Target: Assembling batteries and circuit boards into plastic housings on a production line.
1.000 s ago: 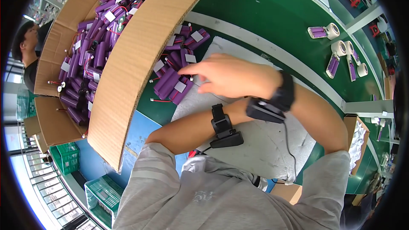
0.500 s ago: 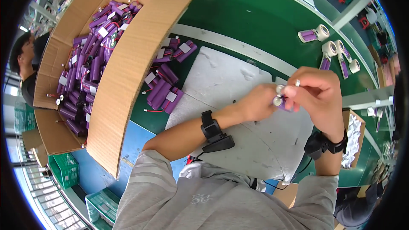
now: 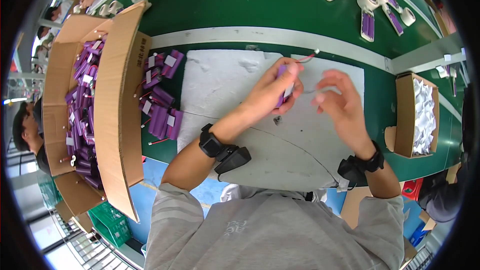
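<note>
A purple battery pack [image 3: 282, 76] with a white label sits in my left hand [image 3: 270, 88], its fingers wrapped round it. Red wires [image 3: 308, 57] with a small white connector stick out beyond the fingertips. To the right, my right hand [image 3: 342, 111] is apart from the pack, fingers bent but separated, with nothing visible in them. Both hands are above a white foam board [image 3: 215, 77] that has cracks and dents. Left of the board, several purple battery packs [image 3: 159, 120] with wires lie on the green table.
A large cardboard box [image 3: 117, 110] full of purple packs stands at the left, its flap raised. At the right is a small cardboard box [image 3: 404, 115] of crumpled white pieces. Across a metal rail [image 3: 270, 35], white tape rolls [image 3: 368, 0] lie with packs. Another person [image 3: 31, 132] is far left.
The pack has moved left with my left hand, and my right hand has come away from it. The view has shifted, bringing the right-hand box fully into sight.
</note>
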### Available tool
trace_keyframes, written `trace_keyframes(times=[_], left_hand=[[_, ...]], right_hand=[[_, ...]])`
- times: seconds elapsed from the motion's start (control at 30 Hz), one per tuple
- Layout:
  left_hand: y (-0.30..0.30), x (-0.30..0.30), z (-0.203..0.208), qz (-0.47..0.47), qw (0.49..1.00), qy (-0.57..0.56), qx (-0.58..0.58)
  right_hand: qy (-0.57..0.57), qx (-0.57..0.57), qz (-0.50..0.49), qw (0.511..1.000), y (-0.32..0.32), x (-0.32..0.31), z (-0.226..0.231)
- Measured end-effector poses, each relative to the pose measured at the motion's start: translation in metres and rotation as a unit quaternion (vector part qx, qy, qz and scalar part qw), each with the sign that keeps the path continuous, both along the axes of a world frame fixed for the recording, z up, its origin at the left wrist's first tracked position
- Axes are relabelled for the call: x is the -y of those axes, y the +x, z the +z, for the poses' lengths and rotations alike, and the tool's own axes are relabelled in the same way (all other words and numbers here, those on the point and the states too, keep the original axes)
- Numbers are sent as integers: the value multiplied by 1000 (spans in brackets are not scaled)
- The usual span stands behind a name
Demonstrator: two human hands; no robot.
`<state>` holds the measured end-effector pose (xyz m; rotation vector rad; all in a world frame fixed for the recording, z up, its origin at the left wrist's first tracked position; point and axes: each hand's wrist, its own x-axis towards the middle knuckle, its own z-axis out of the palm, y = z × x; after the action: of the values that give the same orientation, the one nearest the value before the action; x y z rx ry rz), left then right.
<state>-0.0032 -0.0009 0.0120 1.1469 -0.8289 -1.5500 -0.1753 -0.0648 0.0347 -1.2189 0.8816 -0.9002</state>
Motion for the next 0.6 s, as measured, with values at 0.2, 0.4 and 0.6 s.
trace_keyframes(times=[0.2, 0.4, 0.6], left_hand=[[-16, -6, 4, 6, 998, -32, 46], [-25, -12, -2, -42, 983, -117, 137], [-22, -12, -5, -28, 971, -144, 190]], right_hand=[[-160, -163, 299, 927, -20, 4, -17], [-257, -108, 311, 909, -17, 4, -30], [-257, -109, 315, 907, -16, 3, -30]])
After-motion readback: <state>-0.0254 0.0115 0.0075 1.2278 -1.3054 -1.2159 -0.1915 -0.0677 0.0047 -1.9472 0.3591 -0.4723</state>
